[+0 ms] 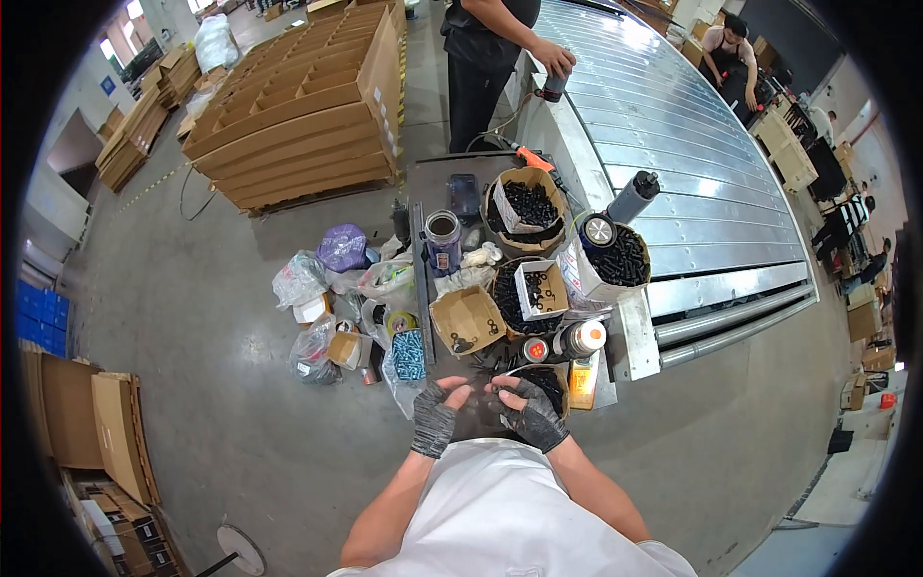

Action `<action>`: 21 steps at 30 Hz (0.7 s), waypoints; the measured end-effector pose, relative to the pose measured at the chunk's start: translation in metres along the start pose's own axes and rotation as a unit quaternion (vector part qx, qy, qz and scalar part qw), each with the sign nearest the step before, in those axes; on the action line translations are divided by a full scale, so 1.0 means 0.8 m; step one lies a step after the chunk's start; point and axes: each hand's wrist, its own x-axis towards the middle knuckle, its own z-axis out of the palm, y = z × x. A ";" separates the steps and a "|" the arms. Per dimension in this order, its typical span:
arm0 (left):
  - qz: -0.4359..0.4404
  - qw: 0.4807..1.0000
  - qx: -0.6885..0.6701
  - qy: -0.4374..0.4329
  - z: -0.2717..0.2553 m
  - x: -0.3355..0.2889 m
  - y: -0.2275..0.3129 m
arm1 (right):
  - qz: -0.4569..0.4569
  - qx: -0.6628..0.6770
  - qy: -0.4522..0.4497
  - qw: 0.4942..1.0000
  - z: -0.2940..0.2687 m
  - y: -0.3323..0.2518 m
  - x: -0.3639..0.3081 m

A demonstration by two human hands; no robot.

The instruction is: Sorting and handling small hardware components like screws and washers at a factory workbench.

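Note:
Both hands wear dark grey fingerless gloves and face each other low over the near end of the bench. The fingers of my left hand (438, 415) are bent in a pinch; what lies between them is too small to name. A short way to its right, my right hand (532, 413) also pinches, with something small and dark at the fingertips. Just beyond it stands a box of black bolts (545, 382). An open cardboard box (468, 319) with a few small rings sits ahead of my hands. Small dark pieces lie on the bench between that box and my fingers.
A white box (541, 290) of rings, bolt boxes (527, 202), spray cans (585, 337) and a jar (443, 240) crowd the bench. Blue screws (409, 356) and plastic bags (312, 348) lie left. A roller conveyor (692, 183) runs right; a co-worker's hand (555, 60) holds a tool.

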 end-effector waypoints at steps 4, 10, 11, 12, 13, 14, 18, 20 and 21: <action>0.008 1.000 0.015 -0.005 0.004 0.006 -0.006 | -0.007 -0.014 -0.002 1.000 0.000 -0.011 -0.006; 0.000 1.000 0.001 -0.028 0.012 0.017 0.007 | -0.033 -0.039 0.017 0.999 -0.002 -0.009 -0.007; -0.002 1.000 -0.002 -0.029 0.014 0.019 0.011 | -0.032 -0.034 0.019 0.999 -0.002 -0.009 -0.007; -0.005 1.000 -0.006 -0.030 0.015 0.020 0.014 | -0.032 -0.030 0.020 0.999 -0.003 -0.009 -0.008; -0.004 0.999 -0.004 -0.034 0.015 0.023 0.015 | -0.036 -0.028 0.021 0.999 -0.003 -0.010 -0.007; -0.006 0.999 -0.008 -0.037 0.016 0.025 0.016 | -0.038 -0.025 0.018 0.999 -0.003 -0.011 -0.007; -0.016 0.998 -0.027 -0.050 0.017 0.033 0.020 | -0.049 -0.008 0.010 0.999 0.001 -0.017 -0.005; -0.014 0.998 -0.030 -0.054 0.022 0.033 0.027 | -0.051 0.000 0.006 0.999 0.000 -0.019 -0.004; -0.012 0.998 -0.033 -0.055 0.024 0.034 0.030 | -0.051 0.008 0.000 0.999 -0.001 -0.019 -0.003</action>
